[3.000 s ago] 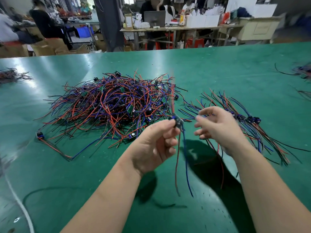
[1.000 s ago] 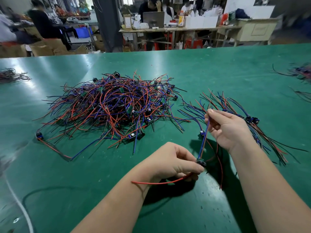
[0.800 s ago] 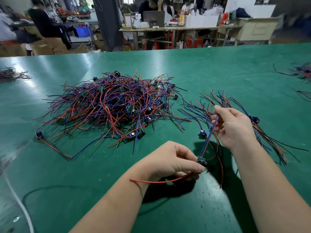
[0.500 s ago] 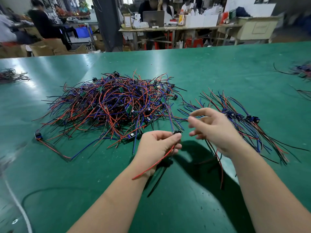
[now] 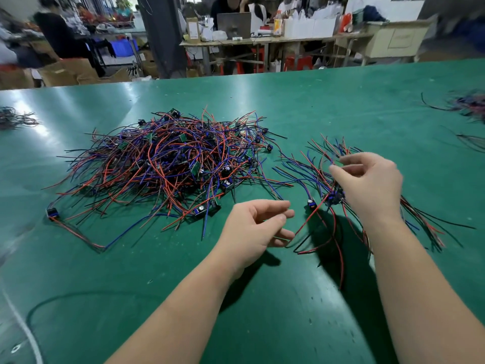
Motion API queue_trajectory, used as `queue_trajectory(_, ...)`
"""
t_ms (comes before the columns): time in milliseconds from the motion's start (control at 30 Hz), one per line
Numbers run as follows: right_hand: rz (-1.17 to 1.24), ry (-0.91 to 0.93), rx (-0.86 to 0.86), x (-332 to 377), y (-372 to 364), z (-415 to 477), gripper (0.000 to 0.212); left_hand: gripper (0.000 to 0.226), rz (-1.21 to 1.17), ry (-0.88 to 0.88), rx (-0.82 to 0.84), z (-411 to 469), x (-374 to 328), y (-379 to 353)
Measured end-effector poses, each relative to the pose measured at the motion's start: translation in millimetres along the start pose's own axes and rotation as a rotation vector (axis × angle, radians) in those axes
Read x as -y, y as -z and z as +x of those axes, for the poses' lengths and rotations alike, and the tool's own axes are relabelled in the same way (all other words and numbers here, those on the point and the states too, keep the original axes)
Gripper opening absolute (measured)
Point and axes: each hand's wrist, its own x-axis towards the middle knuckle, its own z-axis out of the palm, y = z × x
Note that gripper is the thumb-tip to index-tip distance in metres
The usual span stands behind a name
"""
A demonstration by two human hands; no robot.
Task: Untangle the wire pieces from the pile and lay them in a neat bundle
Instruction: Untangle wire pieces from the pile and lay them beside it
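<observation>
A big tangled pile of red, blue and black wire pieces (image 5: 168, 169) with small blue and green components lies left of centre on the green table (image 5: 328, 101). To its right, a smaller sorted bundle (image 5: 320, 169) fans out, partly hidden under my right hand (image 5: 370, 187). That hand hovers over the bundle with loosely bent fingers, and I see nothing gripped. My left hand (image 5: 257, 227) floats just left of the bundle, fingers relaxed and empty. A wire piece with a blue component (image 5: 311, 203) lies between the two hands, its red lead trailing toward me.
One stray wire piece (image 5: 52, 213) lies at the pile's near left. More wire heaps sit at the far left edge (image 5: 15, 119) and far right edge (image 5: 469, 103). A thin cable (image 5: 29, 337) curves along the near left. People and workbenches stand beyond the table.
My left hand has let go of the wire piece it pinched; that piece now lies beside the bundle. My right hand has shifted right, over the bundle.
</observation>
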Motion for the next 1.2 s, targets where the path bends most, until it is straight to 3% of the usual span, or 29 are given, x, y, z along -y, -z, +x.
queue_trajectory(200,-0.382,0.052,0.266,-11.8,-11.7,-3.2,0.016,0.025,0.019,0.009,-0.146,3.9,-1.0,6.3)
queue_trajectory(333,-0.463,0.075,0.387,-13.6,-13.4,-2.9,0.024,0.029,0.066,-0.010,-0.218,7.3,0.6,11.5)
queue_trajectory(400,-0.504,0.133,0.359,-12.3,-11.7,-3.5,0.031,0.030,0.074,-0.012,-0.238,8.6,1.3,13.5)
queue_trajectory(500,-0.400,0.178,0.328,-6.8,-8.8,-6.2,0.023,0.030,0.096,-0.010,-0.255,10.2,2.8,15.8)
queue_trajectory(700,-0.530,0.089,0.657,-1.7,-3.4,-11.4,0.029,0.030,0.173,-0.027,-0.256,10.3,4.1,15.1)
queue_trajectory(967,-0.585,0.045,0.566,-6.1,2.3,-3.8,0.024,0.032,0.234,-0.022,-0.250,11.0,5.7,16.3)
queue_trajectory(1100,-0.559,0.032,0.642,-3.0,-3.9,-9.4,0.030,0.032,0.299,-0.035,-0.251,10.3,6.8,16.9)
queue_trajectory(1200,-0.661,0.013,0.581,-1.0,-5.8,-13.1,0.014,0.032,0.357,-0.052,-0.257,9.5,7.5,18.1)
